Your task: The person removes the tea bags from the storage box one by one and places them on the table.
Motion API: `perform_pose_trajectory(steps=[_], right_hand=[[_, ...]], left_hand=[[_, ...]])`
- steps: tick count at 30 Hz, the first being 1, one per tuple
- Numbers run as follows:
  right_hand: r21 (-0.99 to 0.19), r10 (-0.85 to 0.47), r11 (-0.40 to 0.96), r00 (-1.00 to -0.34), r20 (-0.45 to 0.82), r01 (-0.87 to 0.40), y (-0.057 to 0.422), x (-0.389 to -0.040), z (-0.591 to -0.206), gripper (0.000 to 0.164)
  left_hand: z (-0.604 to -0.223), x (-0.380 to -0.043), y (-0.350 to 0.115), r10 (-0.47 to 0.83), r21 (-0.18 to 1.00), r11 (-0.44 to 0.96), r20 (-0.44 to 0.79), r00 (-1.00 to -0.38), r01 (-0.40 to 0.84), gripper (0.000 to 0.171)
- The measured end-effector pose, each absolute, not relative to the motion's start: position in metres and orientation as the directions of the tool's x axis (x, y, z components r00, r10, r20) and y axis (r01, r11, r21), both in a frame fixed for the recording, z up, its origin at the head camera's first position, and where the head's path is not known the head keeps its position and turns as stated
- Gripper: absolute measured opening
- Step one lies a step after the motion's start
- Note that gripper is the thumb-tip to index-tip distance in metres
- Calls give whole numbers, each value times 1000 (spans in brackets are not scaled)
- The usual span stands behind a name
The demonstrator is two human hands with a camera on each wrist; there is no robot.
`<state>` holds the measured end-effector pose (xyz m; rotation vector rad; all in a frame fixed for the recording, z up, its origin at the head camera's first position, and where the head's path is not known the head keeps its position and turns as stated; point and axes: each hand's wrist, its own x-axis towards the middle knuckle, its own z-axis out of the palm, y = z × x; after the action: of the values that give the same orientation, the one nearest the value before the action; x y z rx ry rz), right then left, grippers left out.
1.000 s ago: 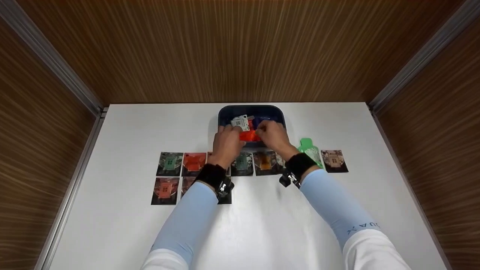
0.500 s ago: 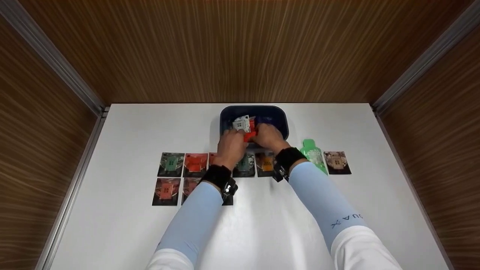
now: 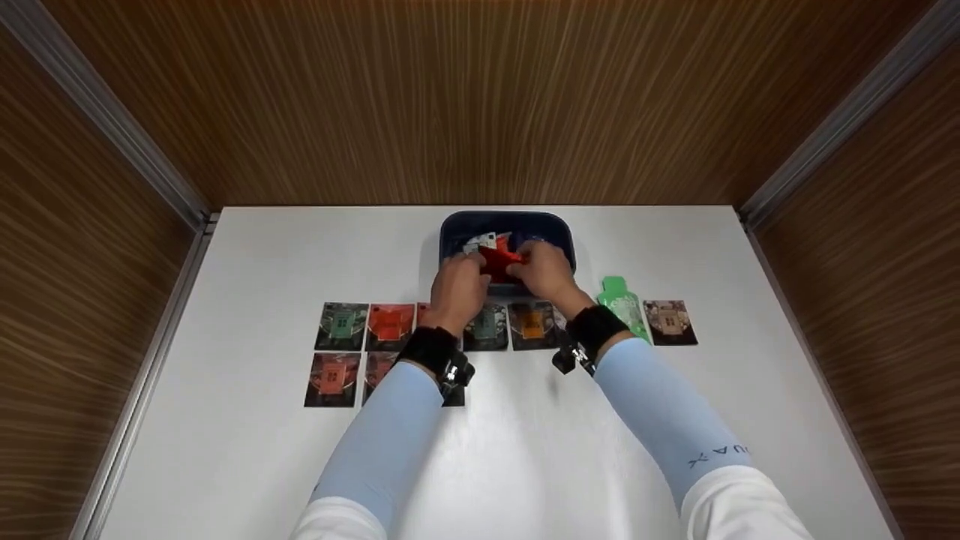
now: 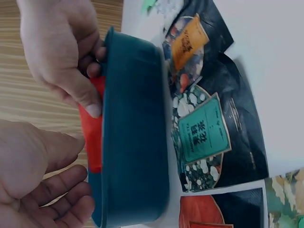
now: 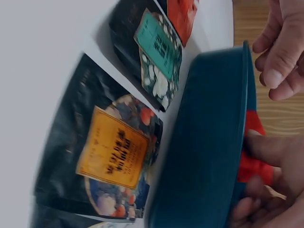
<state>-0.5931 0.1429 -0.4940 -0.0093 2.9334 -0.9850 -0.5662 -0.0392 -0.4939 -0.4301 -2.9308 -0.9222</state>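
Observation:
A dark blue-green tub (image 3: pixel 506 221) stands at the back of the white table with several small packets inside. My right hand (image 3: pixel 550 271) pinches a glossy red packet (image 3: pixel 499 264) between thumb and fingers at the tub's near side. In the right wrist view, the red packet (image 5: pixel 256 168) shows under the right thumb, partly behind the tub wall (image 5: pixel 204 133). My left hand (image 3: pixel 457 289) is at the packet's other end. Its thumb and loosely bent fingers (image 4: pixel 71 197) stand apart, the thumb tip close beside the red packet (image 4: pixel 94 142). A white patterned packet (image 3: pixel 482 241) lies behind in the tub.
Dark packets with coloured labels lie in rows before the tub, including a green-labelled packet (image 3: pixel 341 326), a red-labelled one (image 3: pixel 390 326) and an orange-labelled one (image 3: pixel 532 325). A green pouch (image 3: pixel 624 306) and another packet (image 3: pixel 670 322) lie to the right. Wooden panels (image 3: pixel 480 105) surround the table.
The right hand moves left toward the left hand, then back right. The red packet now stands more tilted and covers more of the white packet.

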Motion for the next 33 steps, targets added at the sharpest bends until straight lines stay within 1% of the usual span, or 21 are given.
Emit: perform_pose_trajectory(steps=[3, 8, 12, 15, 17, 20, 23, 26, 29, 31, 33], right_hand=[[-628, 0, 776, -996, 85, -54, 143, -583, -497, 31], [-613, -1, 768, -957, 289, -186, 137, -561, -506, 26], [-559, -43, 762, -887, 460, -327, 130, -544, -516, 23], [-476, -91, 772, -814, 573, -421, 127, -535, -522, 24], [-424, -127, 775, -774, 621, -468, 126, -530, -526, 27], [-380, -200, 769, -758, 621, -514, 126, -520, -532, 36], [-383, -264, 747, -771, 579, -544, 128, -508, -537, 44], [-415, -297, 727, -795, 529, -547, 131, -497, -540, 46], [-478, -289, 700, -822, 491, -531, 133, -490, -541, 40], [-535, -249, 685, -849, 466, -494, 134, -486, -541, 37], [-621, -183, 659, -892, 414, -424, 136, -484, -540, 36]], left_hand=[[-492, -566, -39, 224, 628, 743, 96, -970, 234, 33], [-487, -563, -38, 234, 742, 655, -16, -972, 145, 47], [-483, -558, -40, 249, 814, 575, -76, -965, 84, 57], [-482, -553, -41, 262, 875, 481, -93, -961, 47, 63], [-483, -550, -44, 272, 920, 392, -108, -956, 8, 65], [-486, -543, -46, 268, 969, 242, -107, -958, -40, 61], [-491, -537, -48, 263, 987, 154, -75, -962, -35, 49], [-496, -532, -52, 256, 987, 163, -48, -966, -6, 37], [-499, -527, -57, 254, 979, 205, -45, -966, 8, 32], [-501, -524, -60, 254, 974, 228, -48, -966, 12, 32], [-504, -520, -61, 251, 964, 264, -48, -967, 21, 33]])
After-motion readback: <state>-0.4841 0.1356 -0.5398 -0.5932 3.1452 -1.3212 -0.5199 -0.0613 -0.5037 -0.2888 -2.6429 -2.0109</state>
